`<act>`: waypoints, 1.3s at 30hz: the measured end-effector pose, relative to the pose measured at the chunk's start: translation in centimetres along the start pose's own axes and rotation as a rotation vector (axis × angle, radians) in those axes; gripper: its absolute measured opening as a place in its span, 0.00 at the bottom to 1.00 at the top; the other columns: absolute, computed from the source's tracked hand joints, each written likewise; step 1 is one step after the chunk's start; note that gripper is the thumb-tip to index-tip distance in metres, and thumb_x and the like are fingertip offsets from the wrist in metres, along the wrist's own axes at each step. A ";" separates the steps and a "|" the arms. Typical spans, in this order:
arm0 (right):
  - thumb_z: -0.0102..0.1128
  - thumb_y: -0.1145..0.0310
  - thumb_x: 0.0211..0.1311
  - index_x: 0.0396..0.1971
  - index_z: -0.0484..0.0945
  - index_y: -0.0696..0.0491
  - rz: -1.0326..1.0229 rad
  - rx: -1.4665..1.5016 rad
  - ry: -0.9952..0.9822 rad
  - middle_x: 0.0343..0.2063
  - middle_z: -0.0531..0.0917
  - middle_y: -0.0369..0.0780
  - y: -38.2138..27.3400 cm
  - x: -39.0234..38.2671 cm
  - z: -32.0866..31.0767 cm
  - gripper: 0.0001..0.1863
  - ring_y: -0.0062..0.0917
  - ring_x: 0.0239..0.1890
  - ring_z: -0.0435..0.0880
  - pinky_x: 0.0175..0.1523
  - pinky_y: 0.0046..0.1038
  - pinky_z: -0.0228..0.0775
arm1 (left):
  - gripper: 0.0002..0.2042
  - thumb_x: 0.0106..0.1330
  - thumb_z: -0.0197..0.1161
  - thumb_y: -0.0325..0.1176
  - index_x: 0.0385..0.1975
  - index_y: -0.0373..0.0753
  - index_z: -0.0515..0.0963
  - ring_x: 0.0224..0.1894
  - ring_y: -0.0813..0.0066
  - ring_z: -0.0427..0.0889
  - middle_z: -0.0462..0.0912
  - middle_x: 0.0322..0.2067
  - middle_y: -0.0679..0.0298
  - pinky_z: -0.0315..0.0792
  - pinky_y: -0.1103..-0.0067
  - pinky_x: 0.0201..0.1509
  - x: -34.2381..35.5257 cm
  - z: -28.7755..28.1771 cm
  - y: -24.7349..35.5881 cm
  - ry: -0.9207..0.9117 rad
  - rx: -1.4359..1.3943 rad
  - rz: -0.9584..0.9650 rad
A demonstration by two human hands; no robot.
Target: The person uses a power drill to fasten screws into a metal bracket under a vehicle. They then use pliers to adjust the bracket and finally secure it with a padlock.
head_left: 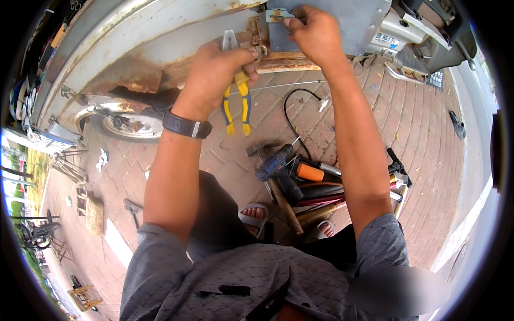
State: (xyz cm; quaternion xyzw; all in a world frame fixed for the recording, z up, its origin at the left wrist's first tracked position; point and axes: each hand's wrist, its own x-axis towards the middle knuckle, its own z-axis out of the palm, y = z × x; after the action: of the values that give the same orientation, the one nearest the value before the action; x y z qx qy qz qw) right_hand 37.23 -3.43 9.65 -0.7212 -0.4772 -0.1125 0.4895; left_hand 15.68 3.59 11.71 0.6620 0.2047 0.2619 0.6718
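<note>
The left hand (211, 72) is clamping around the yellow-and-blue-handled pliers (246, 101), whose long axis is running roughly away from the person, nose toward the rusty vehicle body and spread handles hanging toward the chest. The small pale metal plate (276, 15) is lying beyond and to the right of the pliers' nose, apart from it, in front of the grey panel (348, 24). The right hand (319, 37) is nearer, its fingertips pinching the plate's right end; whether the plate is fastened, one cannot tell.
</note>
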 end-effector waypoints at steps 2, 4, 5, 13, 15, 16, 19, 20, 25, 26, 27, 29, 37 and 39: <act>0.68 0.64 0.57 0.32 0.83 0.57 -0.050 -0.084 -0.016 0.24 0.86 0.45 -0.4 0.1 -0.5 0.11 0.38 0.29 0.86 0.37 0.36 0.76 | 0.21 0.62 0.64 0.28 0.54 0.25 0.74 0.24 0.73 0.81 0.79 0.23 0.62 0.77 0.78 0.29 -0.3 -0.3 0.2 0.004 0.014 -0.009; 0.68 0.64 0.58 0.33 0.83 0.58 0.074 0.052 -0.135 0.23 0.86 0.45 -1.3 0.3 -1.5 0.11 0.33 0.26 0.86 0.35 0.33 0.75 | 0.21 0.62 0.64 0.28 0.54 0.25 0.74 0.24 0.73 0.81 0.79 0.23 0.62 0.76 0.78 0.29 -0.3 -0.7 0.1 0.003 0.021 -0.014; 0.68 0.64 0.59 0.33 0.83 0.58 0.137 0.117 -0.190 0.22 0.85 0.44 -1.5 0.4 -1.9 0.12 0.30 0.25 0.86 0.34 0.31 0.75 | 0.21 0.62 0.64 0.28 0.54 0.25 0.74 0.24 0.73 0.81 0.79 0.23 0.62 0.76 0.78 0.29 -0.3 -0.8 0.2 -0.002 0.024 -0.015; 0.66 0.67 0.59 0.31 0.82 0.58 0.046 0.244 -0.140 0.23 0.85 0.47 -4.9 -3.4 0.9 0.09 0.37 0.25 0.85 0.33 0.35 0.74 | 0.20 0.63 0.62 0.28 0.54 0.27 0.74 0.25 0.72 0.81 0.80 0.24 0.62 0.77 0.77 0.30 -0.5 -1.6 0.0 0.045 -0.005 -0.020; 0.65 0.68 0.58 0.30 0.81 0.59 0.060 0.174 -0.021 0.26 0.84 0.50 -6.7 -5.0 1.6 0.08 0.48 0.27 0.83 0.35 0.39 0.75 | 0.19 0.64 0.62 0.28 0.53 0.27 0.75 0.25 0.71 0.81 0.80 0.25 0.61 0.78 0.76 0.30 -0.4 -2.1 0.0 0.093 -0.012 -0.023; 0.65 0.70 0.60 0.31 0.81 0.60 0.059 0.191 -0.037 0.25 0.84 0.47 -6.5 -5.0 1.8 0.08 0.38 0.26 0.82 0.33 0.34 0.74 | 0.18 0.64 0.62 0.28 0.53 0.28 0.75 0.25 0.71 0.82 0.80 0.25 0.62 0.78 0.76 0.30 -0.4 -2.4 0.0 0.114 -0.019 -0.027; 0.65 0.72 0.62 0.31 0.80 0.61 0.116 0.288 -0.070 0.22 0.84 0.41 -5.4 -5.9 1.8 0.07 0.23 0.23 0.82 0.30 0.26 0.73 | 0.17 0.64 0.62 0.28 0.51 0.28 0.75 0.26 0.71 0.82 0.79 0.26 0.61 0.78 0.76 0.30 -0.6 -2.3 -0.4 0.128 -0.042 -0.049; 0.65 0.71 0.61 0.30 0.80 0.60 0.167 0.354 -0.070 0.22 0.84 0.43 -5.4 -6.3 1.5 0.07 0.28 0.23 0.83 0.31 0.29 0.73 | 0.17 0.64 0.62 0.28 0.50 0.28 0.75 0.26 0.71 0.82 0.79 0.26 0.61 0.78 0.76 0.30 -0.6 -2.2 -0.5 0.124 -0.050 -0.055; 0.66 0.70 0.60 0.30 0.81 0.60 0.181 0.311 -0.067 0.20 0.84 0.44 -4.2 -6.2 0.8 0.08 0.26 0.21 0.81 0.31 0.28 0.72 | 0.16 0.63 0.63 0.29 0.49 0.28 0.76 0.26 0.70 0.82 0.79 0.26 0.61 0.79 0.75 0.30 -0.2 -1.8 -0.7 0.141 -0.103 -0.033; 0.66 0.70 0.60 0.30 0.81 0.60 0.183 0.310 -0.069 0.20 0.84 0.44 -4.3 -6.3 0.7 0.08 0.26 0.21 0.81 0.31 0.28 0.72 | 0.16 0.63 0.63 0.29 0.49 0.28 0.76 0.26 0.70 0.82 0.79 0.26 0.61 0.79 0.75 0.30 -0.1 -1.7 -0.7 0.146 -0.112 -0.037; 0.66 0.69 0.60 0.30 0.81 0.60 0.184 0.309 -0.072 0.20 0.84 0.44 -4.4 -6.5 0.6 0.08 0.27 0.21 0.81 0.30 0.28 0.72 | 0.15 0.63 0.64 0.29 0.48 0.29 0.77 0.26 0.70 0.82 0.80 0.26 0.61 0.79 0.75 0.30 -0.1 -1.6 -0.7 0.125 -0.122 -0.034; 0.66 0.68 0.61 0.30 0.82 0.60 0.162 0.337 -0.049 0.20 0.83 0.44 -4.7 -7.2 0.7 0.10 0.25 0.21 0.80 0.30 0.28 0.72 | 0.14 0.64 0.65 0.30 0.46 0.29 0.77 0.26 0.70 0.82 0.80 0.26 0.61 0.79 0.75 0.30 -0.1 -1.5 -0.5 0.081 -0.137 -0.029; 0.67 0.56 0.65 0.33 0.81 0.62 0.582 0.725 -0.470 0.25 0.83 0.40 -7.8 -12.7 -1.0 0.20 0.21 0.27 0.78 0.34 0.25 0.72 | 0.12 0.66 0.66 0.34 0.42 0.33 0.79 0.30 0.69 0.83 0.79 0.29 0.61 0.82 0.74 0.33 -0.7 0.1 0.1 0.103 -0.297 -0.057; 0.68 0.56 0.64 0.36 0.81 0.61 0.676 0.864 -0.598 0.27 0.84 0.39 -8.1 -13.4 -1.3 0.20 0.22 0.30 0.82 0.36 0.25 0.75 | 0.12 0.67 0.66 0.35 0.42 0.33 0.78 0.30 0.69 0.83 0.79 0.29 0.61 0.82 0.74 0.33 -0.6 0.5 0.1 0.107 -0.329 -0.065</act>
State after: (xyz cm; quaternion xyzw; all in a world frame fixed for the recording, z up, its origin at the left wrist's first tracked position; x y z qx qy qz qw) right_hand 24.16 -11.69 6.69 -0.5693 -0.3413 0.4586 0.5909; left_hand 15.48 2.84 11.80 0.5212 0.2160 0.3048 0.7673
